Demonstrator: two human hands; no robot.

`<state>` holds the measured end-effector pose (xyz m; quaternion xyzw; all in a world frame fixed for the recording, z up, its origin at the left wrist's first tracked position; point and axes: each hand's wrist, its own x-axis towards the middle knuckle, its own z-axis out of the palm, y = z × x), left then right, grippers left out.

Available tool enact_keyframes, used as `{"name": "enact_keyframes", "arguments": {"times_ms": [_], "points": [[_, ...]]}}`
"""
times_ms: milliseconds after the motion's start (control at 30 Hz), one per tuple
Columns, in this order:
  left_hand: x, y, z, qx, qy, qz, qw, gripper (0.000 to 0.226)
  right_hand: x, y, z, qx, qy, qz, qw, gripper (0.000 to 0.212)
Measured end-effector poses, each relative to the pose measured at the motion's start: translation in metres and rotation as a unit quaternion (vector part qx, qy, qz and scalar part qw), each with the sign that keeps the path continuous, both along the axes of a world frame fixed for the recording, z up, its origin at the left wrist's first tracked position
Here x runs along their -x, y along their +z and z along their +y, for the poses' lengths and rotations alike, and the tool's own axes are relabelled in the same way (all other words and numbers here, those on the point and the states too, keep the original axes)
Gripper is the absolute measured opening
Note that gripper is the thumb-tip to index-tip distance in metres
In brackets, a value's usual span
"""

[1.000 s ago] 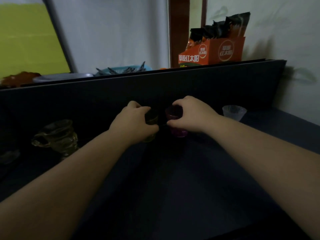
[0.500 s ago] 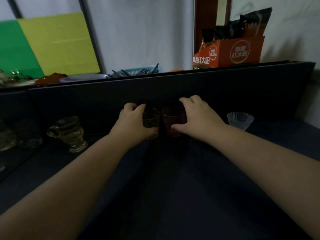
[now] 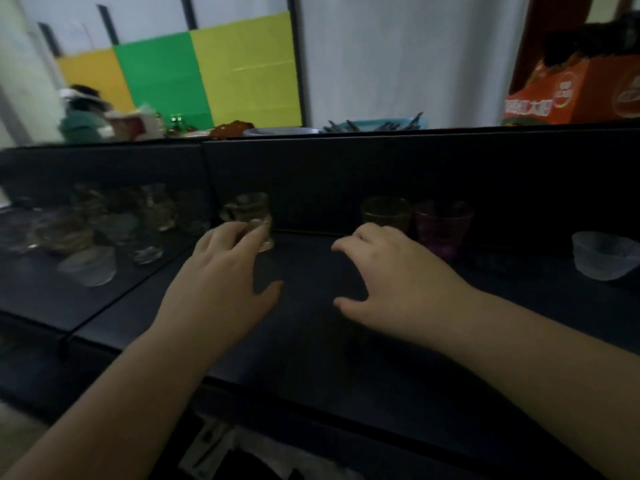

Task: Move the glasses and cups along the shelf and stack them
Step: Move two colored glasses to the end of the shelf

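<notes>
Counted on the shelf [image 3: 311, 341] — one handled clear glass [image 3: 251, 216], one amber glass [image 3: 385, 213], one purple glass [image 3: 443, 226], one frosted cup [image 3: 604, 254] at 3 o'clock, a blurred, uncountable cluster of glassware [image 3: 104, 223] at 9 o'clock — two hands.

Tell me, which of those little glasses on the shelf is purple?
The purple glass standing just right of the amber glass, behind the right hand; the other glasses look clear or amber.

Dark shelf [image 3: 311, 341] bearing glasses [image 3: 415, 220]

Shelf [image 3: 346, 341] matt dark; cups clear glass, purple cup [image 3: 441, 225] tinted, glossy.
</notes>
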<state>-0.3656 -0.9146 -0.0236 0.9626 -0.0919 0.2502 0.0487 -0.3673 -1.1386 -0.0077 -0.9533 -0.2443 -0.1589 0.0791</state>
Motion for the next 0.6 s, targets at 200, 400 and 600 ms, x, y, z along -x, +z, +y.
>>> {"name": "enact_keyframes", "arguments": {"times_ms": [200,400,600], "points": [[0.041,-0.015,0.107,-0.018,0.081,0.016,0.996,0.075,0.009,-0.004,0.082,0.039,0.056,0.032,0.997,0.068],[0.077,-0.024,0.21,-0.008,0.141,0.027,0.99,0.073,0.016,-0.014,0.191,0.03,0.099,0.01,0.995,0.06],[0.104,-0.025,0.31,-0.018,0.182,0.021,0.983,0.073,0.015,-0.015,0.309,0.015,0.116,-0.008,0.993,0.056]]}}
